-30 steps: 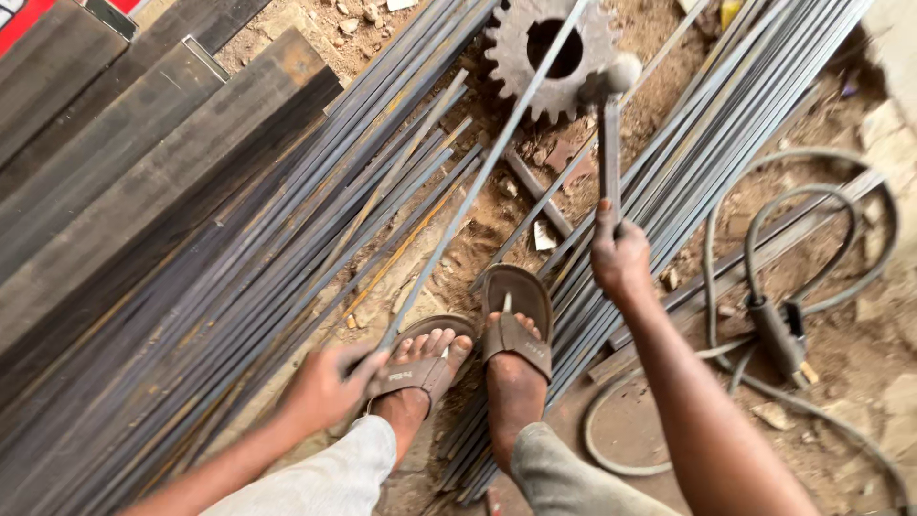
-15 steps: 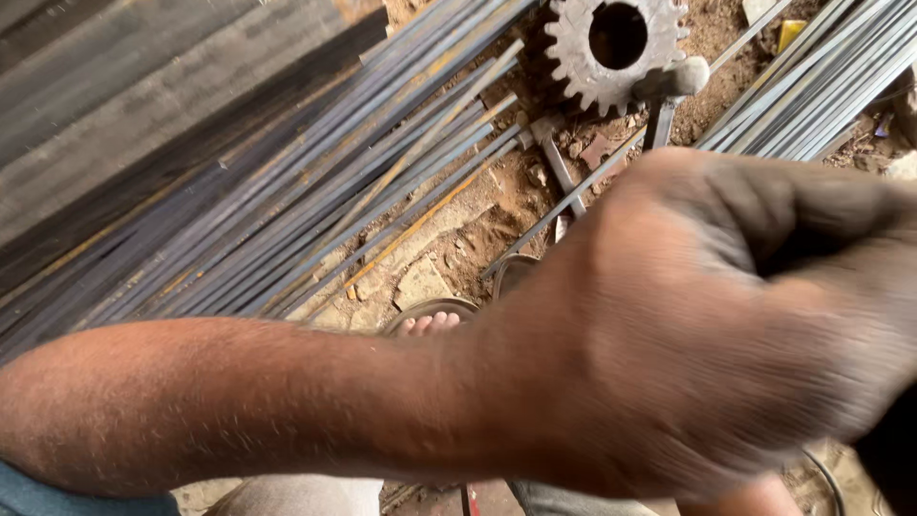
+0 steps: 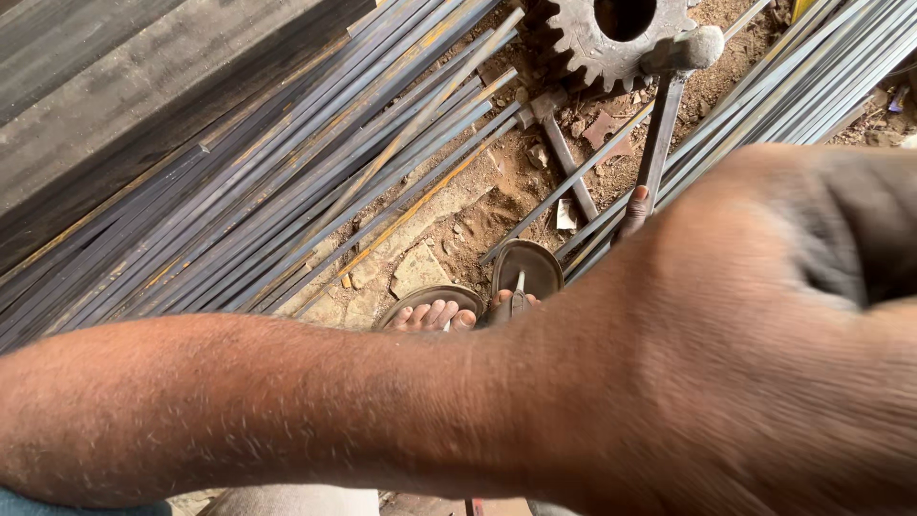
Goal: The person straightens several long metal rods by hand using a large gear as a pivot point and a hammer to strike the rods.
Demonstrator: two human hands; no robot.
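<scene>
Dirt floor [image 3: 497, 205] strewn with steel rods [image 3: 287, 191]; left hand [image 3: 764, 334] looms blurred, grip unclear, while right hand [image 3: 635, 205] clasps a hammer [image 3: 669, 105] beside a gear [image 3: 611, 33]

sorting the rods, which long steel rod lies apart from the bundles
The single steel rod running diagonally across the bare dirt toward the sandalled feet; the rest lie packed in bundles.

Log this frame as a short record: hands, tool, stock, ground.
left hand: raised close to the camera, blurred, fills the lower frame; grip cannot be told
right hand: mostly hidden, one fingertip on the hammer handle
hammer: head up, beside the gear
gear: rusty toothed wheel, lying on the dirt
steel rods: long bundle lying diagonally
feet: in sandals
ground: dirt with metal scraps
</scene>
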